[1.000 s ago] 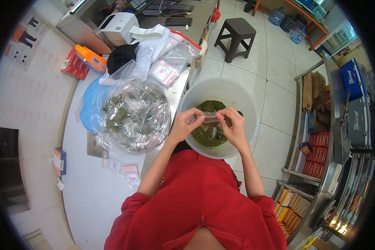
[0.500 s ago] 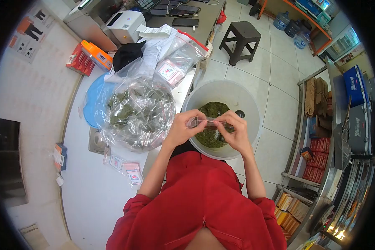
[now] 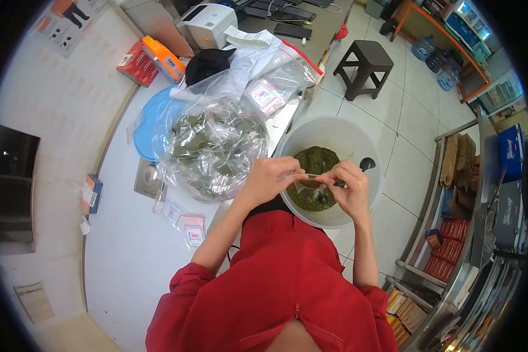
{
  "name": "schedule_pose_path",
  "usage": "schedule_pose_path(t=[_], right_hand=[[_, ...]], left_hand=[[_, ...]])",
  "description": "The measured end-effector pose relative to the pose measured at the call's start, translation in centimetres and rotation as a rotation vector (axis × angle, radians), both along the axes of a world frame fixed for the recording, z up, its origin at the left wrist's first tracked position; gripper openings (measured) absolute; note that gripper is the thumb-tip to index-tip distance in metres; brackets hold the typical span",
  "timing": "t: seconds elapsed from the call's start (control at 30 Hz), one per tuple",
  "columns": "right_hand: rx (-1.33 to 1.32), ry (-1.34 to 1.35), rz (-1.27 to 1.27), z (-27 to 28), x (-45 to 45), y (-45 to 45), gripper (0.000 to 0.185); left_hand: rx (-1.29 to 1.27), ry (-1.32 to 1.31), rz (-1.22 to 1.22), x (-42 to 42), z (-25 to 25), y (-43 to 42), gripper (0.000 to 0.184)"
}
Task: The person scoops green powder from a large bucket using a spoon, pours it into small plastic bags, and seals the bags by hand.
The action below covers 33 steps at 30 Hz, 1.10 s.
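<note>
Above a round whitish tub [image 3: 366, 132], my left hand [image 3: 274, 179] and my right hand [image 3: 349, 185] pinch the top edge of a small clear plastic bag [image 3: 312, 178] between them, fingertips nearly touching. Green powder [image 3: 316, 158] lies in the tub beneath. A black spoon [image 3: 366, 164] shows beside my right hand, whose fingers partly cover its handle. On the white table to the left, a large clear bag [image 3: 217, 146] holds many small packets with green contents. Small labelled packets [image 3: 193, 230] lie in front of it.
A blue round lid [image 3: 149, 129] is partly under the large bag. Behind are a white printer [image 3: 210, 24], a black cap [image 3: 208, 66] and an orange box [image 3: 163, 58]. A dark stool [image 3: 366, 61] stands on the tiled floor. Shelves with boxes [image 3: 448, 249] run along the right.
The view has shifted, so the table and tub appear farther right. Both hands still pinch the small bag over the tub. More of the spoon shows by my right hand.
</note>
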State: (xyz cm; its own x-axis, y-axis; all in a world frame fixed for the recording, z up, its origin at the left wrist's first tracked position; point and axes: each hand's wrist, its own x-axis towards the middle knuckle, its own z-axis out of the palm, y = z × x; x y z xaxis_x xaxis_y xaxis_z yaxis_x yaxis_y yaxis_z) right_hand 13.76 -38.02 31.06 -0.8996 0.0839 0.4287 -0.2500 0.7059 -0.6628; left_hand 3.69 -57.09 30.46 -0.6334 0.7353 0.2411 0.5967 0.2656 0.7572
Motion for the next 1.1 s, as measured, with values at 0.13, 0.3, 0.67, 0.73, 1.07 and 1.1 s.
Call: schedule_pose_path(t=[0.13, 0.3, 0.67, 0.73, 1.07, 1.1], right_hand=[[-0.190, 0.102, -0.017, 0.7, -1.8, -1.5, 0.018], [-0.247, 0.026, -0.179, 0.9, -1.1, -0.4, 0.004], [-0.669, -0.282, -0.117, -1.2, -1.8, -5.2, 0.019], [-0.741, -0.295, -0.188, -1.2, -1.4, -3.2, 0.018], [0.005, 0.162, -0.098, -2.4, 1.4, -4.4, 0.021], [0.008, 0.162, -0.104, -2.1, 1.3, -4.2, 0.021]], left_hand=[[0.053, 0.290, 0.210, -1.7, 3.6, -3.3, 0.015], [-0.180, 0.426, 0.563, -3.1, 9.0, -9.8, 0.036], [0.831, -1.032, 0.246, 3.1, -2.3, 1.4, 0.035], [0.735, -0.976, 0.252, 2.6, -2.8, 0.6, 0.031], [0.476, -1.018, 0.085, 2.9, -4.4, 2.7, 0.025], [0.467, -0.956, 0.052, 2.5, -4.5, 2.6, 0.024]])
